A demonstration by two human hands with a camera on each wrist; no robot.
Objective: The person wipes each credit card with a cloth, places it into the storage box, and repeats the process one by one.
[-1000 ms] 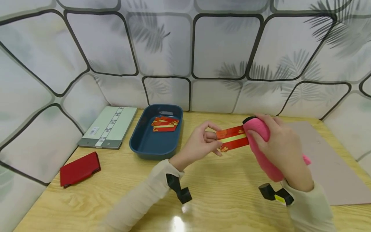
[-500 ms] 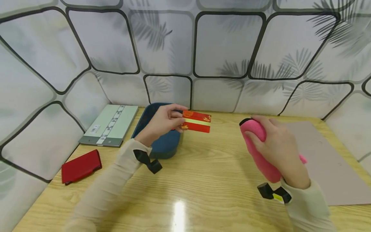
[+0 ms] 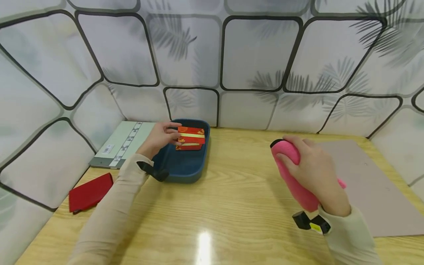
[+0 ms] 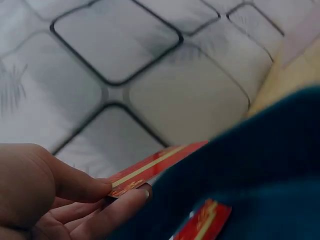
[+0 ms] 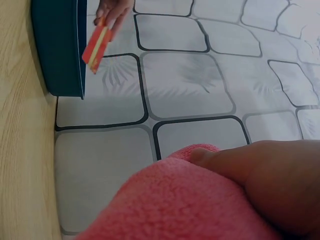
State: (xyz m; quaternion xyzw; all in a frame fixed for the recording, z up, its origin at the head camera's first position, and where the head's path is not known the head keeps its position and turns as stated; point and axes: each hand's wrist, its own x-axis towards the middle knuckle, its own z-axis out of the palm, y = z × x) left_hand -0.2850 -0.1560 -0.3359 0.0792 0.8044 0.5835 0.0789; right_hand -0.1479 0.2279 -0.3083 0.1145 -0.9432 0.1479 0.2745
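Note:
In the head view my left hand (image 3: 159,138) is over the left side of a blue plastic tray (image 3: 182,177). Thumb and fingers pinch one end of a red card (image 3: 191,134) with a pale yellow stripe and gold print. The left wrist view shows that card (image 4: 155,165) tilted at the tray wall (image 4: 260,132). Lower inside the tray lie more red cards (image 3: 189,147), partly hidden by the held one. Toward the right, my right hand (image 3: 316,169) grips a bunched pink fuzzy cloth (image 3: 293,176) with a black edge, raised over the wooden table.
A pale green notebook-like item (image 3: 127,141) lies left of the tray. Nearer me is a dark red wallet-like case (image 3: 89,193), partly behind my left sleeve. A flat grey-beige board (image 3: 374,191) lies at right. Patterned fabric (image 3: 258,55) rises behind the table.
My left hand has carried the red card leftward, away from the pink cloth, and over the tray. My right hand keeps its grip on the cloth and has shifted slightly left.

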